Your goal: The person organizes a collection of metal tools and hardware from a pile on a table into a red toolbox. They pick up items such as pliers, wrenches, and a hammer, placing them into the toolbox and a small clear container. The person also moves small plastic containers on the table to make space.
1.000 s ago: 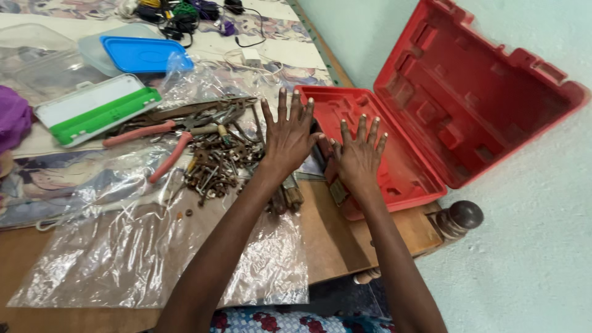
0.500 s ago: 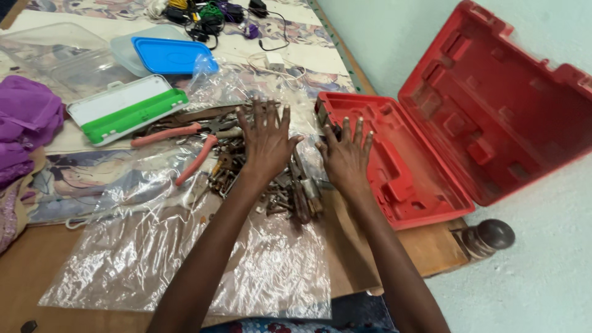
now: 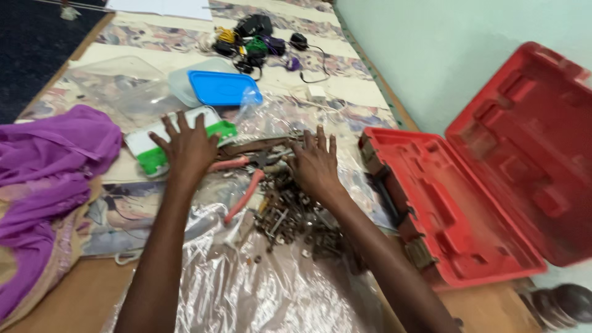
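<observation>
We see the left hand (image 3: 188, 148) lying flat with fingers spread open beside the white and green box (image 3: 179, 139). The right hand (image 3: 316, 165), fingers also splayed and gripping nothing, rests on the heap of rusty hardware (image 3: 296, 219), which lies on clear plastic sheeting (image 3: 259, 290) just beneath and behind its fingers, near the red-handled pliers (image 3: 243, 185).

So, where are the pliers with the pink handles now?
In the head view, the pliers lie at centre on the plastic sheet, between the left hand and right hand.

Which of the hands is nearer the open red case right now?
The right hand. It lies flat on the pile of rusty hardware, just left of the red case. The left hand is farther off, by the green-and-white box.
</observation>
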